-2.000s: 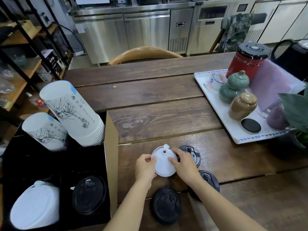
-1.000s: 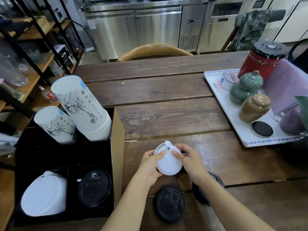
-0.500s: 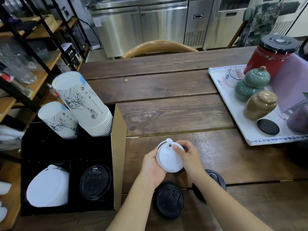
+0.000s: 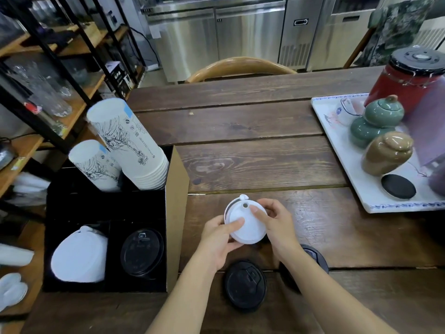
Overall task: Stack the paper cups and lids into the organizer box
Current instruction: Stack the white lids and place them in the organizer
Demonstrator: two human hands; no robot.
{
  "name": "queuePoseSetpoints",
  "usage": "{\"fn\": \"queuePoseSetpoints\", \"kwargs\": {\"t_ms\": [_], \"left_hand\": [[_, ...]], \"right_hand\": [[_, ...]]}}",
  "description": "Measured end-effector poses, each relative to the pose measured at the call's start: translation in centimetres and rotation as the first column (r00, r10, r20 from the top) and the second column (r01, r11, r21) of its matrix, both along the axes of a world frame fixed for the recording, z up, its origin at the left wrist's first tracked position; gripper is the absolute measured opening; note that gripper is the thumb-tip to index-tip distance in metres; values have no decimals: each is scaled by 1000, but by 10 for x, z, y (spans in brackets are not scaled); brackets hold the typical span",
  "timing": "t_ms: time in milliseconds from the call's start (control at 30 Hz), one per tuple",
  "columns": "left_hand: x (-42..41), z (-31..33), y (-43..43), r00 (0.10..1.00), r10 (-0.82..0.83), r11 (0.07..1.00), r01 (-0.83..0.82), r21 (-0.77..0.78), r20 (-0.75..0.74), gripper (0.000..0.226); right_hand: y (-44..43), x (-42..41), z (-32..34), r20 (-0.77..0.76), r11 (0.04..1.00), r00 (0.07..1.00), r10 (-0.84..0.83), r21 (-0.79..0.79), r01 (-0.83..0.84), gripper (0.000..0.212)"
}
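Note:
Both hands hold a white lid (image 4: 243,231) just above the wooden table, tilted toward me: my left hand (image 4: 218,239) grips its left edge, my right hand (image 4: 274,225) its right edge with the thumb on top. A black lid (image 4: 245,284) lies on the table below my wrists; another black lid (image 4: 315,256) shows partly behind my right forearm. The black organizer box (image 4: 174,213) stands at the left. Its rear compartments hold two tilted stacks of printed paper cups (image 4: 130,145) (image 4: 94,166). The front ones hold white lids (image 4: 79,257) and black lids (image 4: 142,253).
A white tray (image 4: 356,186) with ceramic jars, a red canister and a black coaster sits at the right. A wooden chair back (image 4: 240,66) stands behind the table. Shelving with glassware rises at the left. Bare planks lie between box and tray.
The white lid has been lifted off the table and drawn slightly nearer, tilting in both hands. The black lid it covered is now hidden. My view has shifted a little to the left.

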State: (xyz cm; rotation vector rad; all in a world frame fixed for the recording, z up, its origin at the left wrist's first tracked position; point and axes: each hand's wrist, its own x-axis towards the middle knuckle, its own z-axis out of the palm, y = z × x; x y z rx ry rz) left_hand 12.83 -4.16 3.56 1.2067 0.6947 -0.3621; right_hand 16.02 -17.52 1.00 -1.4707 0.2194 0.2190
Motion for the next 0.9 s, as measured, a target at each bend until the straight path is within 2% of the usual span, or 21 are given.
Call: {"fn": "queuePoseSetpoints", "kwargs": {"t_ms": [100, 200, 500, 567, 667, 800, 900], "left_hand": [[-4, 18, 13, 994, 34, 998, -39, 48, 102, 28], [-7, 42, 28, 972, 99, 994, -109, 32, 215, 26], [-48, 96, 96, 895, 122, 992, -128, -14, 430, 30], [-55, 101, 111, 890, 164, 982, -187, 12, 425, 33], [-78, 104, 154, 869, 209, 957, -275, 87, 448, 20], [-103, 104, 200, 855, 256, 912, -369, 181, 450, 14], [-117, 99, 237, 871, 277, 873, -405, 273, 405, 21]], "right_hand": [[9, 1, 13, 26, 999, 999, 32, 42, -33, 20], [19, 3, 35, 74, 997, 996, 48, 62, -53, 23], [77, -28, 100, 335, 994, 936, 105, 0, -112, 8], [91, -35, 105, 337, 989, 932, 135, 4, -145, 7], [136, -54, 106, 304, 981, 934, 186, 1, -195, 9], [187, -67, 100, 255, 966, 931, 260, -69, -251, 9], [223, -77, 95, 191, 937, 923, 335, -168, -306, 19]]}}
